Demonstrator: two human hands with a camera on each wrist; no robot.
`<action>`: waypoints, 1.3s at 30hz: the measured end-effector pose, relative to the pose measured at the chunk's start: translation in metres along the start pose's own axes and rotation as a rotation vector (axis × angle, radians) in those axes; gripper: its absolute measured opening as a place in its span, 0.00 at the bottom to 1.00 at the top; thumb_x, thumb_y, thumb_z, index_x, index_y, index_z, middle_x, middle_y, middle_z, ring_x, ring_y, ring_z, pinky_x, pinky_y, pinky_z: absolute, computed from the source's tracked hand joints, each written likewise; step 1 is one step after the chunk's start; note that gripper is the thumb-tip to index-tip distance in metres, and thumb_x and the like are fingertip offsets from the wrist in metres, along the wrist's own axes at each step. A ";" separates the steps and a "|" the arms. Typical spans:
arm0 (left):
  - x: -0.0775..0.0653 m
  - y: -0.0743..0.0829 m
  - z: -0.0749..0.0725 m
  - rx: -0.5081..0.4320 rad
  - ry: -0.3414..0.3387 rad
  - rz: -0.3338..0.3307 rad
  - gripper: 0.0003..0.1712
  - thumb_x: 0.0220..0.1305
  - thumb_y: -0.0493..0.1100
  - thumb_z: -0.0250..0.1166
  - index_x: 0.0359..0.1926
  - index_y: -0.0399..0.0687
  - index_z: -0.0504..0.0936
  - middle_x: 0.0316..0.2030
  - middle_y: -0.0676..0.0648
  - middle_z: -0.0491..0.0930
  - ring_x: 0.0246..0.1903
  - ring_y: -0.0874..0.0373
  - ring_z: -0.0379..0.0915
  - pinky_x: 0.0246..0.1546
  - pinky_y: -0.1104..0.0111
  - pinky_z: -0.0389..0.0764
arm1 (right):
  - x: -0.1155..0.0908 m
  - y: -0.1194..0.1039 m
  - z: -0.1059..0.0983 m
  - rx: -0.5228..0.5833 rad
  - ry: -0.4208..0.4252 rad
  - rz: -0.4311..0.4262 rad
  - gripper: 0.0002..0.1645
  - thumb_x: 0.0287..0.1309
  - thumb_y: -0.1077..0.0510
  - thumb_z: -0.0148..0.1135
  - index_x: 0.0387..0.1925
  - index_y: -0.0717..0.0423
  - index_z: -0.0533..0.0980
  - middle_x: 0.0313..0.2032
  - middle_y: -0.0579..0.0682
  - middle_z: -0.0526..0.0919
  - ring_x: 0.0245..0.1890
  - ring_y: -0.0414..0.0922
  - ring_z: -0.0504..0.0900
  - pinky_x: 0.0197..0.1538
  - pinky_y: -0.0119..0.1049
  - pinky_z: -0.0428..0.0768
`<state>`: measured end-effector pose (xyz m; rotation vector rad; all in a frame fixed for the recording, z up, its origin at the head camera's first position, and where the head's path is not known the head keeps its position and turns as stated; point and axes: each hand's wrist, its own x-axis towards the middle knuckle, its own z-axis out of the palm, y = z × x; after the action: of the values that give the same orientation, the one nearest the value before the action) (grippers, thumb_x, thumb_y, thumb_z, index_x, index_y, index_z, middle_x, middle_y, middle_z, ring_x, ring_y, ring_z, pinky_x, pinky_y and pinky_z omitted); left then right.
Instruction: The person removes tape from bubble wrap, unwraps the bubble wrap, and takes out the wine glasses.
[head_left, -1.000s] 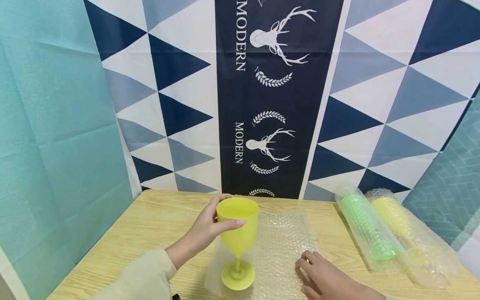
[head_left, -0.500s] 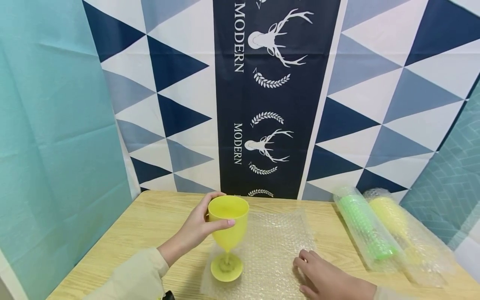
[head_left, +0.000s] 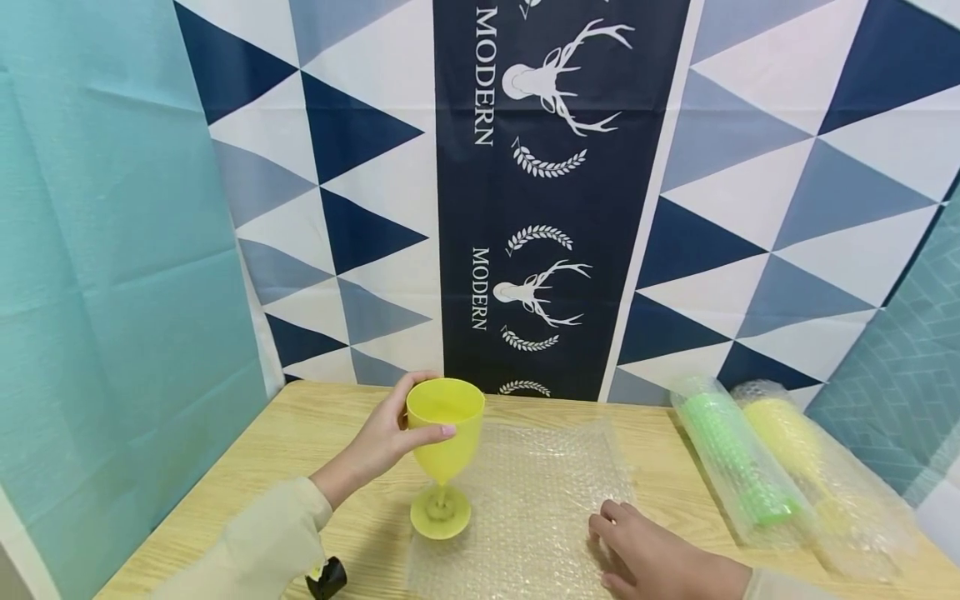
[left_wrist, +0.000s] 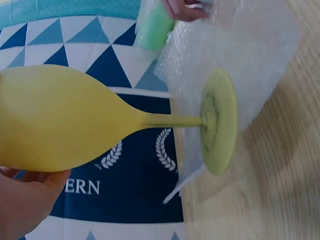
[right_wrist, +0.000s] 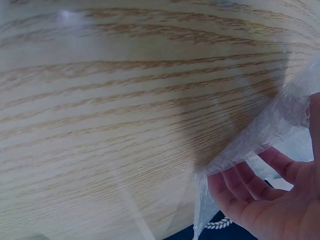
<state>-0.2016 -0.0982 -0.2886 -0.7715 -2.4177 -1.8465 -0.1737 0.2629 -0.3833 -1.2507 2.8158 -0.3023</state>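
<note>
Left hand (head_left: 381,439): grip wrapped round bowl of yellow plastic-looking stemmed goblet (head_left: 448,444); goblet upright over left edge of clear bubble-wrap sheet (head_left: 543,500) on pale wood-grain desk (head_left: 315,429); foot contact unclear. Right hand (head_left: 651,554): grip released, loosely bent fingers at sheet's right edge. Head view alone shows goblet's rim, also 2 complete wrapped items, 1 green (head_left: 737,454), 1 yellow (head_left: 798,454). Left wrist view adds line along stem; right wrist view, fingertips (right_wrist: 218,187) against sheet.

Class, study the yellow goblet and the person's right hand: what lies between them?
A sheet of bubble wrap spread on the table lies between the yellow goblet and the right hand; the head view shows this.
</note>
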 end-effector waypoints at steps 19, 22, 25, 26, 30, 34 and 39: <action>0.024 -0.010 -0.028 -0.077 0.063 -0.110 0.31 0.64 0.43 0.56 0.66 0.40 0.59 0.48 0.45 0.73 0.41 0.63 0.75 0.48 0.71 0.75 | 0.003 -0.003 -0.004 0.031 -0.067 0.095 0.18 0.56 0.46 0.66 0.43 0.46 0.71 0.36 0.37 0.68 0.31 0.29 0.62 0.32 0.24 0.68; 0.025 -0.009 -0.032 -0.109 0.071 -0.128 0.30 0.65 0.43 0.55 0.66 0.39 0.59 0.47 0.50 0.73 0.41 0.65 0.75 0.49 0.73 0.75 | 0.003 -0.005 -0.005 0.030 -0.075 0.110 0.18 0.55 0.46 0.66 0.44 0.46 0.71 0.36 0.37 0.68 0.31 0.29 0.62 0.32 0.24 0.68; 0.025 -0.008 -0.037 -0.130 0.078 -0.131 0.30 0.66 0.42 0.54 0.66 0.38 0.58 0.46 0.53 0.73 0.40 0.67 0.75 0.48 0.76 0.76 | 0.003 -0.005 -0.005 0.019 -0.065 0.100 0.18 0.55 0.47 0.66 0.44 0.47 0.71 0.36 0.37 0.69 0.31 0.29 0.62 0.33 0.24 0.68; 0.025 -0.008 -0.038 -0.129 0.080 -0.129 0.30 0.66 0.43 0.54 0.66 0.38 0.58 0.46 0.53 0.72 0.40 0.67 0.75 0.48 0.76 0.76 | 0.002 -0.005 -0.005 0.015 -0.064 0.099 0.18 0.55 0.47 0.66 0.44 0.47 0.71 0.37 0.37 0.69 0.31 0.29 0.62 0.33 0.24 0.68; 0.027 -0.008 -0.045 -0.086 0.092 -0.105 0.31 0.65 0.43 0.54 0.66 0.39 0.58 0.46 0.52 0.72 0.40 0.66 0.75 0.47 0.74 0.76 | 0.001 -0.006 -0.006 0.016 -0.069 0.102 0.19 0.56 0.46 0.66 0.44 0.48 0.72 0.37 0.37 0.69 0.32 0.30 0.62 0.33 0.24 0.68; 0.030 -0.011 -0.053 -0.020 0.109 -0.091 0.33 0.64 0.43 0.57 0.67 0.42 0.57 0.50 0.45 0.71 0.43 0.62 0.74 0.48 0.70 0.76 | 0.001 -0.005 -0.005 0.012 -0.059 0.090 0.18 0.55 0.46 0.66 0.44 0.47 0.72 0.36 0.37 0.68 0.31 0.30 0.62 0.33 0.24 0.67; 0.038 -0.017 -0.063 0.065 0.134 -0.090 0.37 0.63 0.45 0.61 0.68 0.44 0.56 0.57 0.38 0.68 0.50 0.53 0.72 0.51 0.68 0.76 | -0.001 0.015 0.014 -0.018 0.011 0.015 0.19 0.58 0.40 0.62 0.43 0.42 0.70 0.36 0.35 0.67 0.31 0.29 0.61 0.31 0.24 0.66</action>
<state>-0.2595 -0.1441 -0.2733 -0.5250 -2.4514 -1.7752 -0.1823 0.2708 -0.3998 -1.2337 2.8420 -0.2850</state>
